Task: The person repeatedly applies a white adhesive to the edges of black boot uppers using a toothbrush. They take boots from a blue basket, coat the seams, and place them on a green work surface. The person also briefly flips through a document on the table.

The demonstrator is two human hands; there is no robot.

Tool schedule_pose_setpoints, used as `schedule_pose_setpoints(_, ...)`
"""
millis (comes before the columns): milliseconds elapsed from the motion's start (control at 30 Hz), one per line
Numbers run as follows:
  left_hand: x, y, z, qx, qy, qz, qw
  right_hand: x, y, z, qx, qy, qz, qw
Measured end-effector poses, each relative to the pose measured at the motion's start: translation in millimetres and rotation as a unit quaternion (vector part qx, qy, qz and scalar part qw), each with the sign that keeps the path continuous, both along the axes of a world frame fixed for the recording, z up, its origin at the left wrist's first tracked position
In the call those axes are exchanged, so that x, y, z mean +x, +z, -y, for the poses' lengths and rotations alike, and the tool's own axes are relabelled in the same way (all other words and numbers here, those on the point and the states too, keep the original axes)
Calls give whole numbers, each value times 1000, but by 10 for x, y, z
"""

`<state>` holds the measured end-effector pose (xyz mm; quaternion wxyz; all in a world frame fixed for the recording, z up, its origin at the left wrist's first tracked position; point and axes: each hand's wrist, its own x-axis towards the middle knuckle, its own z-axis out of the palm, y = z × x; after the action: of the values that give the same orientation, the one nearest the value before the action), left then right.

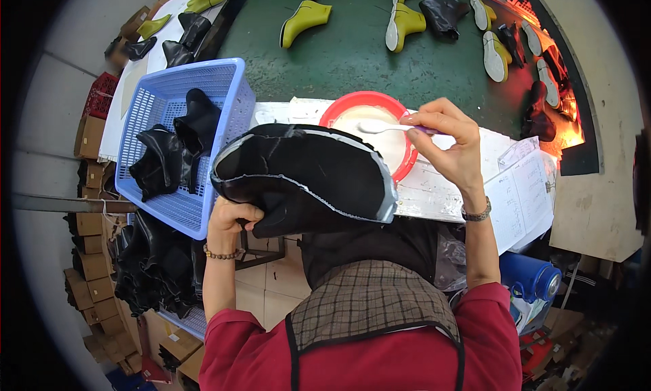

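A black boot upper is gripped by my left hand, its open underside turned up toward me. A whitish band runs along the edge of that underside. My right hand pinches the purple handle of a small brush, whose white-coated end is over the red bowl. Creamy white liquid fills the bowl, partly hidden behind the boot upper. The fingers of my left hand wrap round the boot's shaft.
On my left stands a blue plastic basket holding black boot uppers, with more piled below it. Yellow-green boot forms stand on the green surface. Papers lie at right; a glowing orange heater is beyond.
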<state>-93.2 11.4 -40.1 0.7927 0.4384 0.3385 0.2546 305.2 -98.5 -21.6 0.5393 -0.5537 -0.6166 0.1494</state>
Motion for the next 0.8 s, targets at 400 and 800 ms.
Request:
schedule_pose_setpoints(400, 72, -129, -83, 31, -67, 97, 993, -67, -55, 153, 0, 2, -34, 999)
schedule_pose_setpoints(800, 460, 74, 48, -98, -223, 52, 969, -3, 282, -108, 27, 50, 83, 995)
